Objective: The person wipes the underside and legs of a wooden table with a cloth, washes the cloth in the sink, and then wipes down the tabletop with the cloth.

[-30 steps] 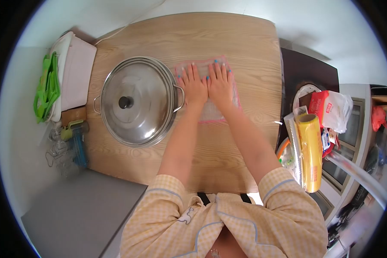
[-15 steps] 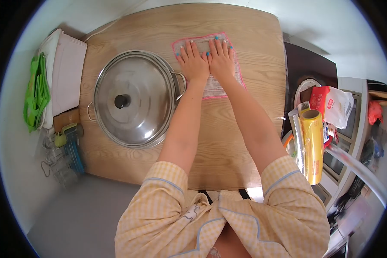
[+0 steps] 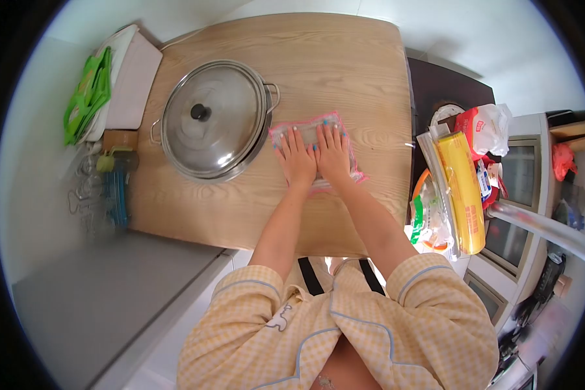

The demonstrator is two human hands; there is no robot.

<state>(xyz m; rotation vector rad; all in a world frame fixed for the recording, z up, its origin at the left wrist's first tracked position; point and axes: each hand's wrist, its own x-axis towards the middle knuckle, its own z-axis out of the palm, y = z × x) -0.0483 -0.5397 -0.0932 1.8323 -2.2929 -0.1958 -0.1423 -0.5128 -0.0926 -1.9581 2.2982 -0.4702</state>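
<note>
A pinkish-grey cloth (image 3: 310, 132) with a bright pink edge lies spread on the wooden table (image 3: 344, 65). My left hand (image 3: 298, 162) rests flat on its left half, fingers stretched out and pointing away from me. Beside it, thumbs close together, my right hand (image 3: 332, 157) presses flat on the right half. Neither hand grips anything; both palms face down. Left of the cloth stands a large steel pot (image 3: 264, 117) with loop handles, covered by a domed lid (image 3: 182, 130) with a black knob.
A pale bin (image 3: 133, 84) with a green bag (image 3: 88, 97) stands at the left edge, near glassware (image 3: 88, 188) and a green-lidded jug (image 3: 120, 159). Right of the table are a yellow roll of cling film (image 3: 461, 195), a red-and-white package (image 3: 484, 127) and a dark surface (image 3: 435, 88).
Both hands have slid the cloth toward me, from the far part of the table to beside the pot. My arms are more bent, and the camera view has shifted.
</note>
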